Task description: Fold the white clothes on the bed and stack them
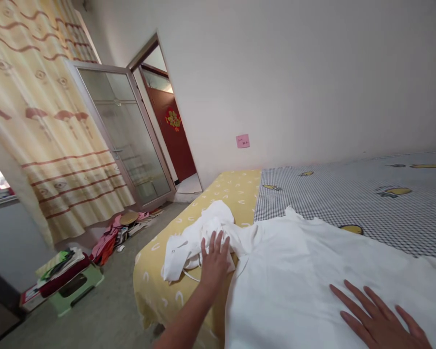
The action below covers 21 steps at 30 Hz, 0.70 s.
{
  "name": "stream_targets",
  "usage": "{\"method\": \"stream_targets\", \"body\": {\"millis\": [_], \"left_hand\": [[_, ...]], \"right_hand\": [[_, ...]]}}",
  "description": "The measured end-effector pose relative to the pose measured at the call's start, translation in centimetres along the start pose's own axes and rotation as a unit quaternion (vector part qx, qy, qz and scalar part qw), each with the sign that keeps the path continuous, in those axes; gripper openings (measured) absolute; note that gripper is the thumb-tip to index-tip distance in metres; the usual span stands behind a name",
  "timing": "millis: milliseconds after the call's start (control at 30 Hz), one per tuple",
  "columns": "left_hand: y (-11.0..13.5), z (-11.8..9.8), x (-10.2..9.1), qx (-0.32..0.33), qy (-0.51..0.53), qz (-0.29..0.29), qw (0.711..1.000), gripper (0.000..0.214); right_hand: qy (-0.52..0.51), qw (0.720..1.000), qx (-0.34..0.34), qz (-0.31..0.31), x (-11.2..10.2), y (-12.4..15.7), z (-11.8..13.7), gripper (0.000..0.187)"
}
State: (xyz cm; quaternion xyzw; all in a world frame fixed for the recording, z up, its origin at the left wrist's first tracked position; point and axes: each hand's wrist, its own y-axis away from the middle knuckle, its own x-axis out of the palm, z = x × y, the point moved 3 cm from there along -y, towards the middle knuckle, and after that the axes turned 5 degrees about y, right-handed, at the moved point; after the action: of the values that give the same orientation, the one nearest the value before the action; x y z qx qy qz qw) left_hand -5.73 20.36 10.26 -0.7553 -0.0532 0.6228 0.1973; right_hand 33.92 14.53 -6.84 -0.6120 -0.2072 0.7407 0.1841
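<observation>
A large white garment [294,271] lies spread over the bed, its cloth mostly flat with a few creases. At its left end the cloth is bunched in a heap [218,213], with a strip like a cuff or collar [176,254] sticking out. My left hand [215,259] rests on this bunched part, fingers extended and slightly apart. Palm down over the flat part at the lower right is my right hand [381,315], its fingers spread. Neither hand grips the cloth. The garment's right end runs out of view, so its exact kind cannot be told.
The bed has a yellow sheet [236,186] and a checked mat [349,194]. A green stool [80,295] holds folded things at left. Clothes [109,237] lie on the floor below the curtain [58,121]. Behind stands an open glass door [127,131].
</observation>
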Motion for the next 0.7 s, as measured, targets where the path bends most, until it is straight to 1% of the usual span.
{"method": "stream_targets", "body": {"millis": [67, 100, 167, 200, 267, 333, 367, 433, 500, 567, 633, 700], "left_hand": [[-0.1, 2.5, -0.6, -0.047, 0.008, 0.038, 0.998, 0.079], [-0.1, 3.4, -0.7, -0.065, 0.022, 0.054, 0.996, 0.076], [-0.3, 4.5, -0.5, -0.077, 0.052, 0.065, 0.994, 0.058], [-0.6, 4.8, -0.5, -0.081, 0.067, 0.061, 0.993, 0.046], [-1.6, 5.3, -1.0, -0.107, 0.104, 0.042, 0.988, 0.025], [-2.9, 5.9, -2.2, -0.154, 0.154, 0.02, 0.976, 0.015], [-3.6, 6.2, -3.1, -0.179, 0.186, 0.014, 0.966, 0.015], [-4.8, 6.8, -5.1, -0.223, 0.262, 0.013, 0.939, 0.018], [-6.1, 7.2, -7.3, -0.265, 0.341, 0.011, 0.902, 0.018], [-7.7, 7.0, -9.7, -0.305, 0.408, -0.017, 0.861, 0.018], [-10.0, 5.7, -11.8, -0.329, 0.465, -0.061, 0.82, 0.022], [-12.7, 2.8, -13.2, -0.323, 0.523, -0.097, 0.783, 0.025]], "right_hand": [[0.017, 1.0, -0.007, -0.004, -0.4, -0.1, 0.3, 0.055], [0.024, 1.0, -0.011, -0.004, -0.6, -0.1, 0.5, 0.056], [0.035, 0.999, -0.02, -0.01, -1.1, -0.3, 1.0, 0.056], [0.04, 0.999, -0.023, -0.019, -1.4, -0.4, 1.2, 0.056], [0.047, 0.998, -0.023, -0.036, -1.7, -0.5, 1.6, 0.053], [0.048, 0.998, -0.015, -0.047, -1.8, -0.5, 1.8, 0.052], [0.048, 0.998, -0.01, -0.048, -1.7, -0.5, 1.9, 0.052], [0.049, 0.998, -0.002, -0.044, -1.5, -0.5, 2.0, 0.052], [0.05, 0.998, 0.002, -0.026, -1.5, -0.5, 2.0, 0.051], [0.051, 0.999, 0.002, -0.002, -1.7, -0.7, 2.1, 0.051], [0.05, 0.999, 0.001, 0.021, -2.1, -0.9, 2.3, 0.051], [0.048, 0.998, 0.005, 0.032, -2.6, -1.2, 2.5, 0.05]]}}
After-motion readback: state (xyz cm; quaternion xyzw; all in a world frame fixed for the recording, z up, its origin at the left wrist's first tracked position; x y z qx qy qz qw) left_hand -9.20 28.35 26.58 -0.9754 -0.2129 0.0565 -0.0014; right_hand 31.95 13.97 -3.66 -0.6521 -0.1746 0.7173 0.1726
